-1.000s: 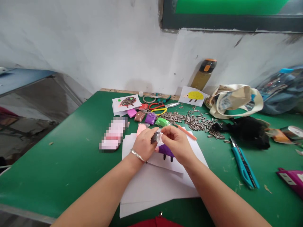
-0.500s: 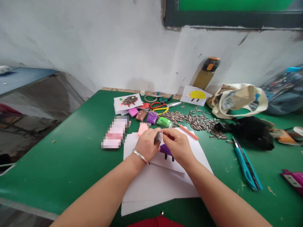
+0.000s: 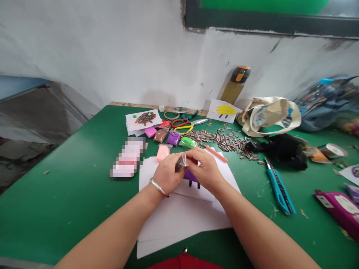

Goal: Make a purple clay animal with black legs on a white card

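Note:
My left hand [image 3: 167, 172] is closed around a small clear packet of dark clay [image 3: 180, 163]. The fingertips of my right hand [image 3: 204, 167] pinch the packet's clear plastic edge. Both hands are close together above white paper sheets [image 3: 179, 220]. Partly hidden under them, a purple shape [image 3: 193, 176] with two black legs shows on the top sheet. Packets of pink [image 3: 163, 152], brown [image 3: 160, 135], purple [image 3: 173, 138] and green clay [image 3: 188, 142] lie just beyond my hands, and an orange stick-like tool [image 3: 215, 153] rests at the paper's far edge.
Sunflower seeds [image 3: 228, 141] are scattered beyond the paper, near scissors [image 3: 183, 129]. A blue cutter [image 3: 280, 188] lies at right. A bottle [image 3: 235, 86], a cream bag [image 3: 269, 116] and a yellow hedgehog picture [image 3: 224, 111] stand or lie near the wall; a seed-covered picture [image 3: 144, 119] is further left.
The view has turned to the right, so more of the purple case at right shows. Both hands keep their grip on the packet with little change.

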Tool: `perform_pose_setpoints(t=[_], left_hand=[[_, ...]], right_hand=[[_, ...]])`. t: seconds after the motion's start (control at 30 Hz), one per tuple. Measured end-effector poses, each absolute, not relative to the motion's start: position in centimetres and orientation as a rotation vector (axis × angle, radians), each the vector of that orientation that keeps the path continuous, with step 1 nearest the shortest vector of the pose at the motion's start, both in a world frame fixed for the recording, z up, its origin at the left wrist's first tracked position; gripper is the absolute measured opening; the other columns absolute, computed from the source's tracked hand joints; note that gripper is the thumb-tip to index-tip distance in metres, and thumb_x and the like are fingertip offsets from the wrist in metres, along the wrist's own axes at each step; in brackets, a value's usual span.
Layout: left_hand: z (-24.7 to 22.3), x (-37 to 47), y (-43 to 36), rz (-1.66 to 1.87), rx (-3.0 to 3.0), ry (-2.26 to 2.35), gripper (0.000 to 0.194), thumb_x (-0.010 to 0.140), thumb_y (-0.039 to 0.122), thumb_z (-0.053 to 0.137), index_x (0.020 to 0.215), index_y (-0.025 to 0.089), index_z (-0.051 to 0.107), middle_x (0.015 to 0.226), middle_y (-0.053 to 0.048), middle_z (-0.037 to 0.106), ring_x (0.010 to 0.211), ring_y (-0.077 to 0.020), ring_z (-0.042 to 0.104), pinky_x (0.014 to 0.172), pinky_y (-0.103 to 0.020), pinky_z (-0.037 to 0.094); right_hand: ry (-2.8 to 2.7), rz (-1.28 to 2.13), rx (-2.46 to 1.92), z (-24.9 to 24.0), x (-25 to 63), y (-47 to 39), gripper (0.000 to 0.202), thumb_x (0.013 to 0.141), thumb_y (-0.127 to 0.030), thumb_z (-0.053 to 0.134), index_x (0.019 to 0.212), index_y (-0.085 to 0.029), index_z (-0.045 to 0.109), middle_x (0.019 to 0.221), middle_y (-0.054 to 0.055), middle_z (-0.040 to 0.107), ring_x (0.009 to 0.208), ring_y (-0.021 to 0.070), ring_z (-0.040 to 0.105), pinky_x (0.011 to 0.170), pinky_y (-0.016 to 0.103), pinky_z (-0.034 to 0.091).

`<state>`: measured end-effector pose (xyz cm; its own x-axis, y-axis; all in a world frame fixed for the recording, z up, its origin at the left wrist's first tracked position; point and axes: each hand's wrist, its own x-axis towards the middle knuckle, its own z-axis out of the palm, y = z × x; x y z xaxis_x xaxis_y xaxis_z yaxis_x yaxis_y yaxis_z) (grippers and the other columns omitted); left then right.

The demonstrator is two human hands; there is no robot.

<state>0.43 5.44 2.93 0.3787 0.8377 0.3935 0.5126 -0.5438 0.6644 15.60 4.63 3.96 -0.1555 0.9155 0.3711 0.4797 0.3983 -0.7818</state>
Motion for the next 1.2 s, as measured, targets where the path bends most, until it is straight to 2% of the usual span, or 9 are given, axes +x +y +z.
perform_pose_setpoints(t=[0.23, 0.43, 0.57, 0.73, 0.9, 1.1, 1.2], left_hand=[[3.3, 0.5, 5.3, 0.956, 2.185, 1.146, 0.013, 0.084, 0.019, 0.054, 0.090, 0.019, 0.066, 0.084, -0.003, 0.069, 0.081, -0.0185, 0.063, 0.078, -0.032, 0.051], [3.4, 0.5, 5.3, 0.979, 2.194, 1.137, 0.015, 0.083, 0.017, 0.055, 0.094, 0.019, 0.064, 0.083, -0.002, 0.068, 0.077, -0.0171, 0.062, 0.074, -0.030, 0.050], [3.7, 0.4, 5.4, 0.910, 2.183, 1.142, 0.009, 0.083, 0.018, 0.055, 0.085, 0.018, 0.063, 0.081, -0.002, 0.068, 0.076, -0.0165, 0.061, 0.074, -0.029, 0.049], [3.8, 0.5, 5.4, 0.845, 2.192, 1.120, 0.008, 0.080, 0.017, 0.057, 0.087, 0.019, 0.062, 0.081, -0.001, 0.067, 0.074, -0.0166, 0.060, 0.072, -0.029, 0.049], [3.7, 0.4, 5.3, 0.780, 2.218, 1.102, 0.005, 0.082, 0.022, 0.058, 0.079, 0.019, 0.060, 0.077, -0.001, 0.065, 0.073, -0.0165, 0.059, 0.070, -0.028, 0.048], [4.2, 0.3, 5.4, 0.774, 2.139, 1.055, 0.012, 0.082, 0.022, 0.057, 0.091, 0.019, 0.064, 0.085, -0.001, 0.067, 0.078, -0.0167, 0.059, 0.075, -0.029, 0.047], [4.5, 0.3, 5.5, 0.757, 1.965, 1.050, 0.013, 0.081, 0.025, 0.058, 0.089, 0.019, 0.065, 0.083, -0.001, 0.066, 0.075, -0.0157, 0.058, 0.072, -0.028, 0.047]], right_hand=[[-1.828, 0.597, -1.209, 3.9, 15.7, 4.5, 0.015, 0.081, -0.013, 0.054, 0.078, -0.022, 0.065, 0.075, 0.001, 0.060, 0.074, 0.0162, 0.056, 0.067, 0.028, 0.043], [-1.856, 0.443, -1.184, 3.6, 15.7, 4.5, 0.014, 0.085, -0.015, 0.054, 0.088, -0.022, 0.066, 0.083, 0.003, 0.063, 0.081, 0.0178, 0.058, 0.071, 0.029, 0.046], [-1.872, 0.394, -1.128, 3.4, 15.8, 4.6, 0.015, 0.086, -0.015, 0.053, 0.088, -0.021, 0.067, 0.084, 0.004, 0.063, 0.080, 0.0173, 0.059, 0.071, 0.029, 0.047], [-1.954, 0.366, -1.126, 3.6, 16.3, 4.7, 0.016, 0.086, -0.012, 0.053, 0.079, -0.020, 0.065, 0.079, 0.004, 0.063, 0.077, 0.0166, 0.057, 0.071, 0.029, 0.045], [-2.049, 0.399, -1.207, 4.2, 16.7, 4.5, 0.019, 0.083, -0.008, 0.054, 0.069, -0.020, 0.060, 0.075, 0.002, 0.062, 0.075, 0.0159, 0.056, 0.069, 0.028, 0.043], [-1.955, 0.521, -1.245, 4.6, 16.7, 4.4, 0.016, 0.083, -0.010, 0.055, 0.073, -0.021, 0.062, 0.076, 0.000, 0.062, 0.073, 0.0139, 0.057, 0.065, 0.026, 0.042], [-1.918, 0.471, -1.241, 4.6, 16.5, 4.3, 0.014, 0.084, -0.012, 0.056, 0.078, -0.021, 0.064, 0.078, 0.001, 0.063, 0.074, 0.0147, 0.057, 0.065, 0.027, 0.043]])
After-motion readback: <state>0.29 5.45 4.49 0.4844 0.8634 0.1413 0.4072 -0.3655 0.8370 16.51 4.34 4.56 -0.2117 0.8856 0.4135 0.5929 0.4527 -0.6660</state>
